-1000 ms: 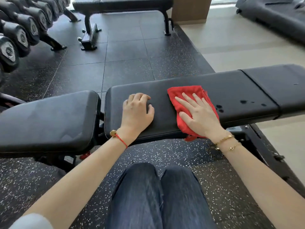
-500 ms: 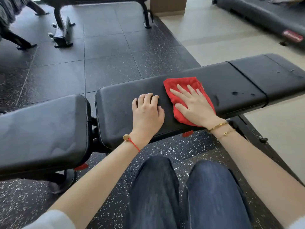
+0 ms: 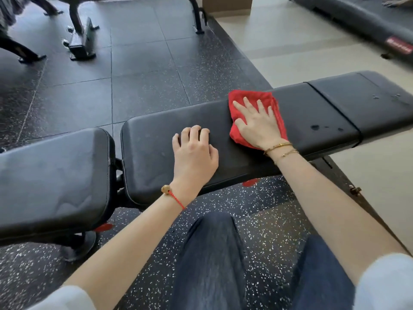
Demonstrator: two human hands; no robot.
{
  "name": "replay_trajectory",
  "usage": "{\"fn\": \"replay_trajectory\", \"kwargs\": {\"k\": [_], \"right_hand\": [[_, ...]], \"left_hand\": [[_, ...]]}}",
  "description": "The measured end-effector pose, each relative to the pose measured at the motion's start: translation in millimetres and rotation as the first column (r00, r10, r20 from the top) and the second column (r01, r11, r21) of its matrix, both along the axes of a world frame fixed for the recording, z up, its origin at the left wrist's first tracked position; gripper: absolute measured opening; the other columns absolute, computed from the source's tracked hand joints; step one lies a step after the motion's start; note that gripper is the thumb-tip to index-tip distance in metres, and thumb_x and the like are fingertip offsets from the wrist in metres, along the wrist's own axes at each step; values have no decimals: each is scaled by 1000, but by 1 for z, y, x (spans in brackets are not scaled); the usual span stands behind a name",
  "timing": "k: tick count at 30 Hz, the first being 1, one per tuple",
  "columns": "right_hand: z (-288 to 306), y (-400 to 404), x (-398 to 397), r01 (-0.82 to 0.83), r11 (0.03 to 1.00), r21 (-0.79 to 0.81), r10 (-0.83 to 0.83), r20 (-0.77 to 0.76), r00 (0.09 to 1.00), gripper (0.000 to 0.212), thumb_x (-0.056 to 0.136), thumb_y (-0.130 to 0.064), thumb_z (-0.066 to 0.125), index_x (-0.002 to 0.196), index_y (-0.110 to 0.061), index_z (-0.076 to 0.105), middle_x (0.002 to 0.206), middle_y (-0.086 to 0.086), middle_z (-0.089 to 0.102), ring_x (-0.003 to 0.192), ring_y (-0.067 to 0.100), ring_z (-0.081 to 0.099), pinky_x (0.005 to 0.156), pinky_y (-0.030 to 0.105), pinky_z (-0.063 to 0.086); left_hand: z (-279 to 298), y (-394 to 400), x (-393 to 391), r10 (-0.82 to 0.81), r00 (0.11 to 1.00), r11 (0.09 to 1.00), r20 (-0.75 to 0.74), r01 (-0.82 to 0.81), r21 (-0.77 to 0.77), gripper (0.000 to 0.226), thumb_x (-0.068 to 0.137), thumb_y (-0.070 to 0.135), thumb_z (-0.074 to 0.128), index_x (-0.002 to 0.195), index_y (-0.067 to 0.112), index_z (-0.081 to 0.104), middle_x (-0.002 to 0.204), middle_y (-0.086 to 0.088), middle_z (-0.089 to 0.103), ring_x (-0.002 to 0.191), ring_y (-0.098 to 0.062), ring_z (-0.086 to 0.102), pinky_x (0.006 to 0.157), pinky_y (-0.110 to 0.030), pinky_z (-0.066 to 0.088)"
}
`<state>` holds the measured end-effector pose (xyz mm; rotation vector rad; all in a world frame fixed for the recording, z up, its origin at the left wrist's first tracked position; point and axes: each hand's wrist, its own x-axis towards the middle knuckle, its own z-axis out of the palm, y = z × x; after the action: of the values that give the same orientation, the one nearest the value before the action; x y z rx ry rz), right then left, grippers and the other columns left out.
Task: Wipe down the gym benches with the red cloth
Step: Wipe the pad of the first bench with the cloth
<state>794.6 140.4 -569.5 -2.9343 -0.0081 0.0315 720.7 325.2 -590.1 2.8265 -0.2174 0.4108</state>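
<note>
Red cloth [image 3: 257,98] spread flat on the long black pad of the gym bench [image 3: 152,139], toward its far edge. Right hand [image 3: 257,126] pressed palm-down on it, fingers straight and splayed. Left hand [image 3: 194,153] just beside, resting on bare pad, fingers bent at the knuckles, holding nothing. Dark wet spots [image 3: 315,127] on the pad right of the cloth. Separate seat pad [image 3: 53,175] at left.

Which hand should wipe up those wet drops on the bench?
Probably the right hand: it already presses flat on the red cloth, and the drops sit just to its right. The left hand holds no cloth.
</note>
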Motion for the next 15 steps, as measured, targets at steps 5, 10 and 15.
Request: {"fn": "replay_trajectory", "kwargs": {"k": [5,10,15], "right_hand": [[-2,-20,-42,-307,952,7,306,70,950,57,96,-38,41,150,-43,23,162,-11,15,150,24,8,122,44,2],[-6,-73,-25,-259,966,16,257,83,963,55,97,-41,38,150,-42,24,162,-10,15,150,23,10,122,42,4],[1,-75,34,-122,992,17,122,1,993,56,97,-45,29,152,-39,20,163,-6,9,150,28,5,121,48,-1]], "left_hand": [[1,-2,-1,13,1000,1000,19,-12,-12,35,89,24,48,121,15,60,131,-3,57,125,-27,49,112,-45,31],[5,-9,2,49,999,996,-15,-50,-77,30,90,18,54,119,12,61,128,-5,58,125,-29,47,111,-42,32],[6,-46,6,224,972,967,-74,-231,-106,33,94,27,50,124,13,57,131,-10,53,128,-31,43,113,-51,28]]}}
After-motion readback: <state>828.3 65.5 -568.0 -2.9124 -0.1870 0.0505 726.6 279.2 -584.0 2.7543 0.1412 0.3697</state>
